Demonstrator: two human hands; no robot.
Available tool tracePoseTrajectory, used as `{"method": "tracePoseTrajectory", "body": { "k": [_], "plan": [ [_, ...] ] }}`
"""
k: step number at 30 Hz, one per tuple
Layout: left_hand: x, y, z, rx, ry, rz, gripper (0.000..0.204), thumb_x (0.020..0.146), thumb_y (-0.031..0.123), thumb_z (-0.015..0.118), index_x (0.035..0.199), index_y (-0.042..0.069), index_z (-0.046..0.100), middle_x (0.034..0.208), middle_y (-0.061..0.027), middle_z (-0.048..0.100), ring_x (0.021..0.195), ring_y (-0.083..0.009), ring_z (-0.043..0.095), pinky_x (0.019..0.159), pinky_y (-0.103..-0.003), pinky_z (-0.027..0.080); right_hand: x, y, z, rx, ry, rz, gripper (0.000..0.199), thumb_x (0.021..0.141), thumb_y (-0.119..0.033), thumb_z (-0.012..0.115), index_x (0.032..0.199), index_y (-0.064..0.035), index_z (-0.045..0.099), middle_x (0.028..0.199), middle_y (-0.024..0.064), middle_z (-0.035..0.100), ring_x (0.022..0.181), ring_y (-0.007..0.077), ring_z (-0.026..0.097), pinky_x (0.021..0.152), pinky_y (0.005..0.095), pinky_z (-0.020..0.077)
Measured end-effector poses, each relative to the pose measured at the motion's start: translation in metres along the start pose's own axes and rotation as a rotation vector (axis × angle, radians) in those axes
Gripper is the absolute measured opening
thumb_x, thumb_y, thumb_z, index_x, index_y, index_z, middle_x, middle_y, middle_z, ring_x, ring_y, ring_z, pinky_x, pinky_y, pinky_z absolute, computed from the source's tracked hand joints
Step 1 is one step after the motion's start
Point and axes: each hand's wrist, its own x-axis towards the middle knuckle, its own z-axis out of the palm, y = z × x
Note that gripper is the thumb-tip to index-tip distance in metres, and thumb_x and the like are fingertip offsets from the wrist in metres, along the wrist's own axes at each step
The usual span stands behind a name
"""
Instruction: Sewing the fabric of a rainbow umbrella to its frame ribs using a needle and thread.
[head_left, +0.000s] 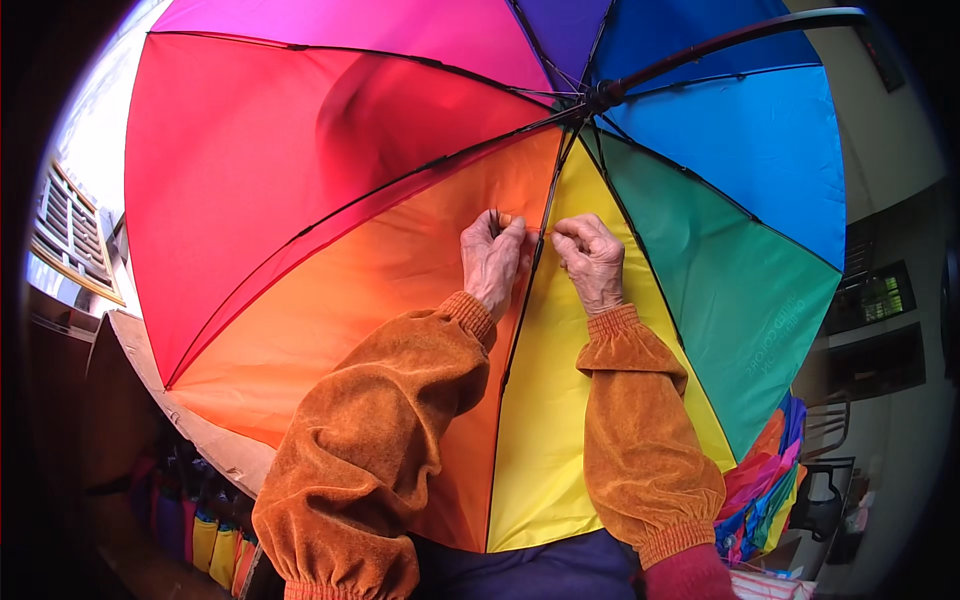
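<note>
An opened rainbow umbrella (235, 150) fills most of the view, its inside facing me. Black ribs run out from a dark hub (603, 96), and a shaft (740, 45) reaches to the upper right. My left hand (490, 262) is closed in a pinch against the orange panel (330, 330), beside the rib (529, 290) along the orange and yellow seam. A thin dark sliver pokes up between its fingers. Across that rib my right hand (592, 262) pinches over the yellow panel (560, 420). What its fingertips hold is too small to tell.
Folded multicoloured umbrellas hang at the lower left (205, 545). A heap of bright fabric (765, 485) lies at the lower right, near a dark chair (825, 495). Brown cardboard (215, 435) edges the canopy's lower left. A barred window (72, 235) is on the left.
</note>
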Motion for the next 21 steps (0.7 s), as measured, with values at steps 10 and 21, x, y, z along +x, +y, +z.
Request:
{"method": "tracePoseTrajectory", "body": {
  "k": [10, 21],
  "plan": [
    [0.001, -0.003, 0.001, 0.047, 0.040, 0.031, 0.016, 0.084, 0.018, 0.057, 0.075, 0.009, 0.046, 0.061, -0.0003, 0.055, 0.041, -0.0054, 0.043, 0.035, -0.018, 0.030, 0.000, -0.002, 0.000, -0.005, -0.010, 0.000, 0.007, 0.072, 0.001, 0.061, 0.079, 0.0003, 0.061, 0.073, 0.0028, 0.054, 0.058, 0.0098, 0.051, 0.052, 0.0215, 0.0418],
    [0.000, 0.005, 0.000, 0.171, -0.082, -0.056, 0.020, 0.082, 0.018, 0.059, 0.070, 0.007, 0.049, 0.057, 0.0007, 0.051, 0.041, -0.0043, 0.040, 0.035, -0.018, 0.027, 0.006, -0.014, -0.001, -0.221, -0.129, -0.344, 0.006, 0.071, 0.002, 0.060, 0.077, 0.0012, 0.059, 0.075, 0.0079, 0.054, 0.059, 0.0198, 0.054, 0.055, 0.0278, 0.0443]
  ]
}}
